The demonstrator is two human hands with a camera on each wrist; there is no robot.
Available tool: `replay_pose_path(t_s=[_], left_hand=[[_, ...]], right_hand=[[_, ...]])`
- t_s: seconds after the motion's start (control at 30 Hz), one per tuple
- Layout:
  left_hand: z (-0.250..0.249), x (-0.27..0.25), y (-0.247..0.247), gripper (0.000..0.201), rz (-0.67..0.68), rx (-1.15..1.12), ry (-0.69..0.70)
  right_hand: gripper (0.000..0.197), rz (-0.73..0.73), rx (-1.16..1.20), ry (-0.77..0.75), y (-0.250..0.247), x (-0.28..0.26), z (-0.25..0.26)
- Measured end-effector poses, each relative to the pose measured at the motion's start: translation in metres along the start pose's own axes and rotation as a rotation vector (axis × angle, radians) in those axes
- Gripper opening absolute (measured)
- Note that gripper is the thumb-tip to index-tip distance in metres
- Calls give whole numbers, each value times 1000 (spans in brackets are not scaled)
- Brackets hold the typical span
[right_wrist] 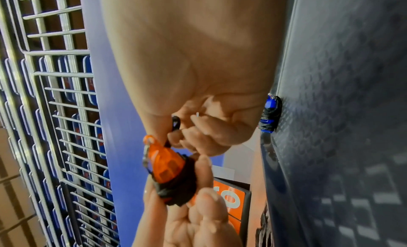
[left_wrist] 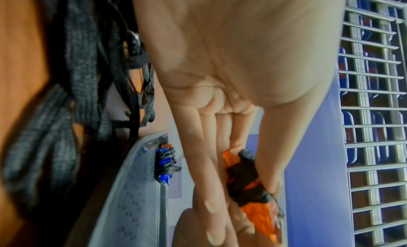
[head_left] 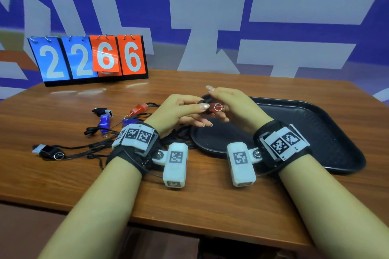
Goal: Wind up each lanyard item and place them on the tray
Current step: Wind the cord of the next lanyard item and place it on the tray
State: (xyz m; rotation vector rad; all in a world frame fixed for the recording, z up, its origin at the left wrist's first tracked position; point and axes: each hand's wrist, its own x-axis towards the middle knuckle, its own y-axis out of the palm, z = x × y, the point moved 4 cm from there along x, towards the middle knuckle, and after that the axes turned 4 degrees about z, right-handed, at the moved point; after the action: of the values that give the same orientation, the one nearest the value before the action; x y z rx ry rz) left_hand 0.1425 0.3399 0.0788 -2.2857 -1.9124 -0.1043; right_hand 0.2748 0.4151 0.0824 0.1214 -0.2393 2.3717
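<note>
An orange whistle [head_left: 215, 108] with black lanyard cord wound round its middle hangs in the air over the left end of the black tray [head_left: 315, 124]. My left hand [head_left: 205, 115] grips the whistle [left_wrist: 259, 205] between thumb and fingers. My right hand [head_left: 222, 111] meets it from the right and pinches the loose loop of the black cord [right_wrist: 176, 123] beside the whistle [right_wrist: 164, 162]. A blue whistle [left_wrist: 165, 163] wrapped in its black cord lies on the tray [right_wrist: 343, 111] near the rim, also in the right wrist view [right_wrist: 269, 116].
Several unwound whistles lie on the wooden table left of my hands: a red one [head_left: 140, 108], a blue one [head_left: 104, 123], black ones [head_left: 103, 111] [head_left: 47, 150], with black cords tangled under my left wrist. A flip scoreboard [head_left: 90, 59] stands at the back left.
</note>
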Motion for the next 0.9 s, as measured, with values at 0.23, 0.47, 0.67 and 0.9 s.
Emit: replay_pose_path(t_s=[0.23,0.47,0.67,0.9], left_hand=[[0,0,-1,25,-67,-148,33],[0,1,-5,25,-172,-239,65],[6,5,-9,26,-250,-329,63],[9,7,-8,26,-233,-289,43]], right_hand=[[29,-19,27,-80,4,-1,4],[16,-228,-173,-227,-1,-1,12],[14,-298,-322,-234,-2,-2,12],[9,-425,-277,-144,-6,-4,8]])
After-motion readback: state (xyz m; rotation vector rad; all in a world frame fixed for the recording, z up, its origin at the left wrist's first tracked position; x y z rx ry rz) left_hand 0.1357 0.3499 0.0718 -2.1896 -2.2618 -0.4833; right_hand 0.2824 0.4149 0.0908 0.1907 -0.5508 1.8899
